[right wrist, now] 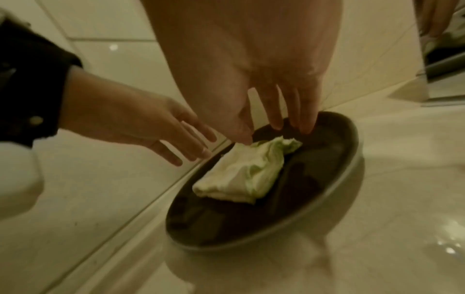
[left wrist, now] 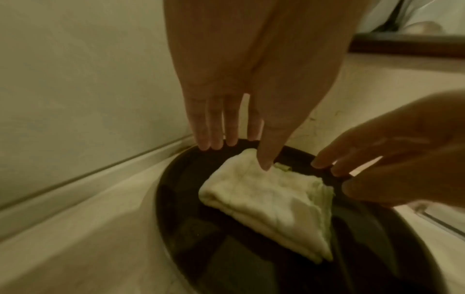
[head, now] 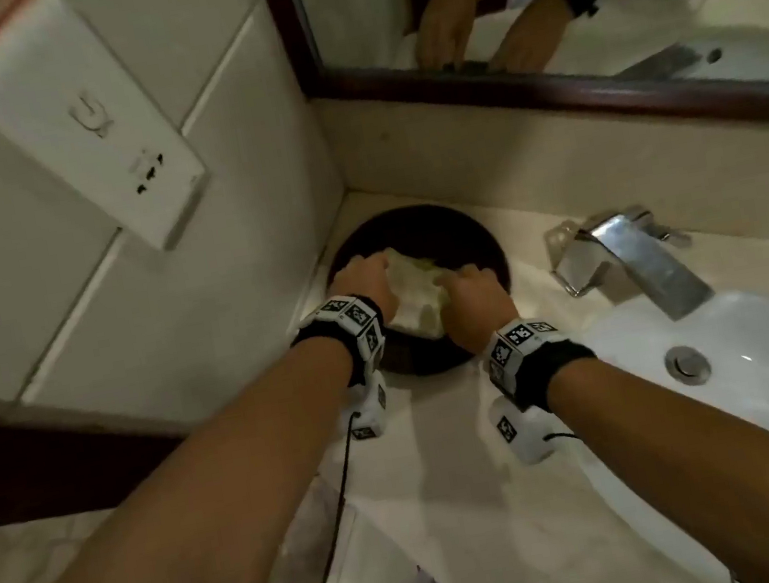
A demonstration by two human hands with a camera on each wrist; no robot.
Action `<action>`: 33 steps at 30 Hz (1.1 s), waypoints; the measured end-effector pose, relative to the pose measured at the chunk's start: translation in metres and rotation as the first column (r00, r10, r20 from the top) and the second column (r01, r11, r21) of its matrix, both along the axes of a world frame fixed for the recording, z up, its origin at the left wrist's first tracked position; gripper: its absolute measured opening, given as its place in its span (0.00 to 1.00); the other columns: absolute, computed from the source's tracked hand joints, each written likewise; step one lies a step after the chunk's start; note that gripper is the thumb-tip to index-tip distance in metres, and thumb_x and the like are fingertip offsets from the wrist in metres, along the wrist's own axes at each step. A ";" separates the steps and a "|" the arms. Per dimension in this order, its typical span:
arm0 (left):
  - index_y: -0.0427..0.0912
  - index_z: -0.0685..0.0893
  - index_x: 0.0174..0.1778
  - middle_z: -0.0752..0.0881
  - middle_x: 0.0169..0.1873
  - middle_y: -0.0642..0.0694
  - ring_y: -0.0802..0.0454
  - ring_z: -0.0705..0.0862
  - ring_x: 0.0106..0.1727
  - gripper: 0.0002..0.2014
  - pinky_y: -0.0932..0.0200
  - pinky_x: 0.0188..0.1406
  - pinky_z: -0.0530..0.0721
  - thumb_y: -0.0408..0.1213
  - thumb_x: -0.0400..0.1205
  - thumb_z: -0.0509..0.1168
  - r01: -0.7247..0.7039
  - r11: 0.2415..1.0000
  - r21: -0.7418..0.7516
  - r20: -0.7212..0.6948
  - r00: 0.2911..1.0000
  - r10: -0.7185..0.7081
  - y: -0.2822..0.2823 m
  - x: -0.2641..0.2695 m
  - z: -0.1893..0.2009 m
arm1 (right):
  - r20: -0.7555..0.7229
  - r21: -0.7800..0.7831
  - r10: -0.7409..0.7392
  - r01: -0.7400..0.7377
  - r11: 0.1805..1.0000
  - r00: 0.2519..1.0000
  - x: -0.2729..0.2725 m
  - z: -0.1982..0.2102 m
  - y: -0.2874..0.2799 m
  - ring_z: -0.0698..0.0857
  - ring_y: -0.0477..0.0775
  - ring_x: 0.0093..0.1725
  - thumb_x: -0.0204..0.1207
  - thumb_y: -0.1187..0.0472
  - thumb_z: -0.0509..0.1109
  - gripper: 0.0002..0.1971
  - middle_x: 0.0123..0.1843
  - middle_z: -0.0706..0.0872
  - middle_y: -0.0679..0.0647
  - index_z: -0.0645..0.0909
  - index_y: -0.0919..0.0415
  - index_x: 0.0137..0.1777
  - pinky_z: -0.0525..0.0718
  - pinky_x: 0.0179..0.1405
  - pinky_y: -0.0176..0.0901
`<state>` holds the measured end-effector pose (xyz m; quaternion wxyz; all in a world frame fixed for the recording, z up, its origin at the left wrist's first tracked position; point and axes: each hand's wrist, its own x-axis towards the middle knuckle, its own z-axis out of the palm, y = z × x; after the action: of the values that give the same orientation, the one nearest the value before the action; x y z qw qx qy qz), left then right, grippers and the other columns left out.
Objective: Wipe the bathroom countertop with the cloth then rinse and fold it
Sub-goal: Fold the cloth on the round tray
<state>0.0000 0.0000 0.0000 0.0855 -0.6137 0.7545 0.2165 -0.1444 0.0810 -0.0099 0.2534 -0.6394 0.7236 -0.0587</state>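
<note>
The folded cloth point(left wrist: 271, 201) lies in the dark tray point(right wrist: 337, 179), beneath 2 loosened hands: left hand point(left wrist: 246, 83) and right hand point(right wrist: 256, 65), fingers extended, gripping nothing, apparently just setting it down.

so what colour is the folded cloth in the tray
Pale cream-white cloth with a light green edge, clearest in the left wrist view.

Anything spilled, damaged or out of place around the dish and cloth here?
Nothing stands out. The folded cloth lies in the dark round dish in the countertop corner; no spill or damage shows.
</note>
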 end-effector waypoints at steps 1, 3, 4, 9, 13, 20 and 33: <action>0.47 0.75 0.71 0.79 0.64 0.38 0.37 0.80 0.63 0.22 0.44 0.60 0.82 0.40 0.79 0.66 -0.024 1.000 -0.006 -0.002 1.000 0.024 -0.001 -0.001 -0.001 | -0.036 0.003 0.020 -0.020 1.000 0.999 0.001 -0.003 -0.001 0.72 0.70 0.65 0.77 0.62 0.63 0.25 0.68 0.74 0.65 0.73 0.56 0.76 0.77 0.63 0.57; 0.43 0.74 0.70 0.79 0.62 0.36 0.35 0.80 0.62 0.22 0.45 0.59 0.81 0.40 0.80 0.64 -0.085 0.996 -0.005 -0.025 0.996 0.085 -0.004 -0.002 -0.006 | -0.084 -0.006 0.036 -0.037 0.999 0.996 0.000 -0.014 -0.004 0.71 0.70 0.65 0.77 0.61 0.64 0.24 0.69 0.73 0.66 0.74 0.56 0.74 0.77 0.62 0.58; 0.41 0.73 0.71 0.78 0.62 0.35 0.35 0.80 0.61 0.23 0.46 0.59 0.81 0.40 0.80 0.64 -0.107 0.994 0.012 -0.022 0.994 0.107 -0.004 -0.002 -0.009 | -0.091 -0.001 0.051 -0.051 0.999 0.995 0.002 -0.020 -0.002 0.71 0.71 0.66 0.76 0.60 0.64 0.24 0.69 0.73 0.67 0.74 0.56 0.74 0.77 0.61 0.59; 0.43 0.70 0.73 0.78 0.65 0.36 0.34 0.79 0.64 0.31 0.48 0.60 0.81 0.44 0.75 0.70 -0.213 0.971 0.106 0.035 0.977 0.210 -0.005 0.001 -0.025 | -0.123 -0.048 0.064 -0.070 0.996 0.990 0.002 -0.033 0.005 0.73 0.73 0.64 0.75 0.62 0.65 0.22 0.69 0.73 0.69 0.76 0.59 0.69 0.79 0.56 0.61; 0.41 0.72 0.73 0.80 0.66 0.39 0.38 0.81 0.65 0.41 0.47 0.63 0.83 0.50 0.66 0.79 -0.337 0.917 0.214 0.048 0.941 0.334 -0.011 0.002 -0.024 | -0.085 -0.080 0.057 -0.063 0.995 0.995 0.002 -0.041 0.007 0.73 0.73 0.64 0.74 0.65 0.64 0.21 0.71 0.71 0.69 0.75 0.60 0.69 0.79 0.59 0.63; 0.34 0.82 0.63 0.85 0.59 0.38 0.44 0.84 0.52 0.27 0.53 0.52 0.83 0.45 0.72 0.77 -0.430 0.809 0.400 0.038 0.890 0.454 -0.012 -0.006 -0.007 | 0.026 0.006 0.079 -0.079 0.997 0.997 -0.005 -0.043 0.006 0.61 0.71 0.78 0.74 0.65 0.65 0.28 0.79 0.61 0.65 0.68 0.57 0.75 0.69 0.75 0.63; 0.41 0.75 0.35 0.80 0.34 0.42 0.47 0.83 0.37 0.12 0.50 0.46 0.88 0.26 0.74 0.73 -0.431 0.783 0.449 -0.378 0.702 0.603 0.020 -0.046 0.062 | 0.086 -0.068 0.084 -0.079 0.995 0.993 -0.009 -0.011 0.017 0.67 0.65 0.75 0.66 0.43 0.69 0.39 0.72 0.71 0.62 0.64 0.56 0.76 0.71 0.70 0.65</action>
<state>-0.0459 0.0199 0.0616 -0.0785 -0.7013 0.4963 0.5057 -0.1535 0.0983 -0.0213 0.2670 -0.6729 0.6826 -0.0999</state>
